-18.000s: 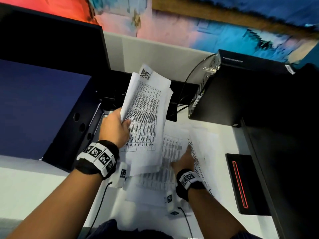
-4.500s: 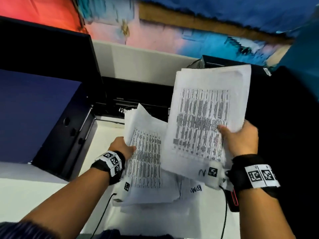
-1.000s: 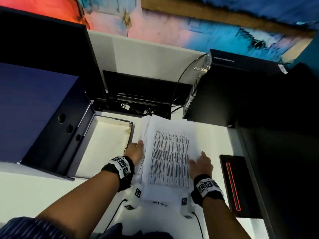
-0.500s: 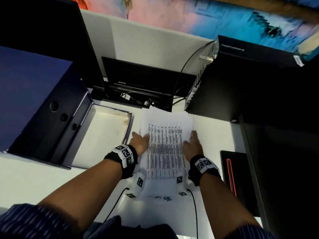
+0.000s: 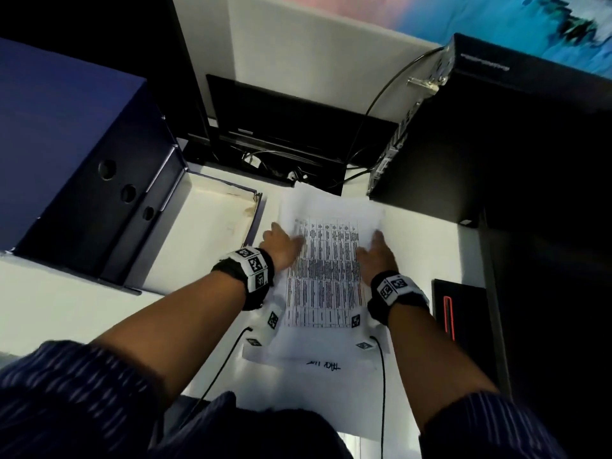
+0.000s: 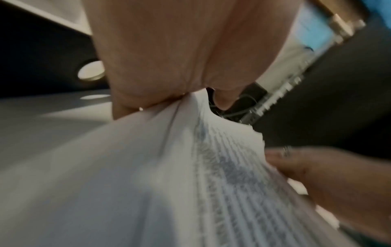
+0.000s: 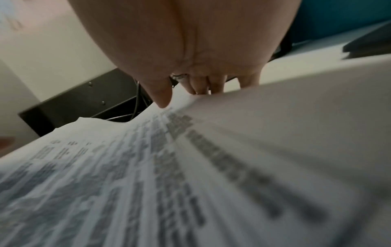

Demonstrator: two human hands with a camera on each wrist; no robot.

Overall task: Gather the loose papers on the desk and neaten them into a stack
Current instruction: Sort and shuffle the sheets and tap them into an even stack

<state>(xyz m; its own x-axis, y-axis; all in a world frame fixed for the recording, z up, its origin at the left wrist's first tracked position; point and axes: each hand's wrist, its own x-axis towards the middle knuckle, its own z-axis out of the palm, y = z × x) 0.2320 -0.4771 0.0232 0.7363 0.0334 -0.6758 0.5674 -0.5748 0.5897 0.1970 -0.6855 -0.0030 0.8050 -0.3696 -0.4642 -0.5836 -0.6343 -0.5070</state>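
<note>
Papers — one stack; two hands — left, right flanking.

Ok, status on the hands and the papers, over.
Left hand and right hand flat against the paper stack's sides. Stack flat on desk, edges uneven. Open box close on its left.

Stack of papers lies flat on white desk, printed table on top sheet, long edges roughly aligned, lower sheets protruding at near end.
</note>
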